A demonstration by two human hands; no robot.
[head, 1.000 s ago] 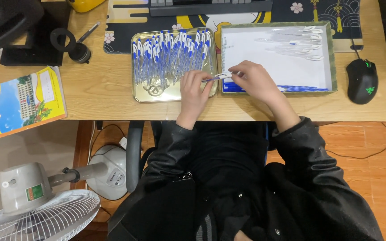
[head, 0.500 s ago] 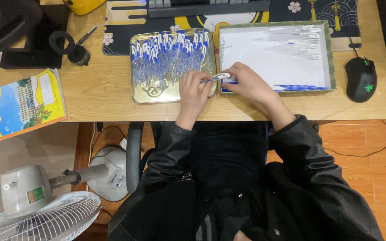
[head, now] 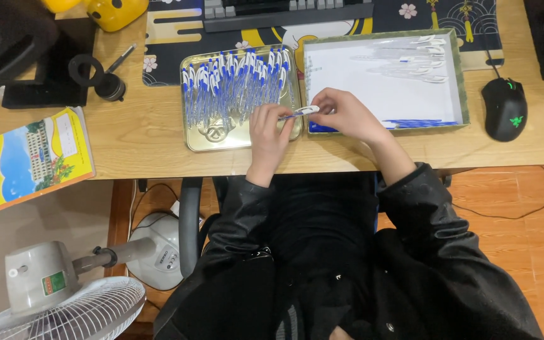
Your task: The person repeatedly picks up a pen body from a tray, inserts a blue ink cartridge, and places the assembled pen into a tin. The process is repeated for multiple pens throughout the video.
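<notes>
I hold one blue-and-clear pen (head: 298, 113) between my two hands: my left hand (head: 269, 129) fingers pinch its barrel, my right hand (head: 341, 112) fingers clamp its cap end. It hangs between two trays: the gold tray (head: 221, 135), heaped with pens beyond counting, and the white-lined tray (head: 385, 88) on the counter (head: 140, 138).

A home desk setup: keyboard (head: 288, 11), gaming mouse (head: 504, 108) and standing fan (head: 64, 302) by the wooden desk (head: 140, 138).
</notes>
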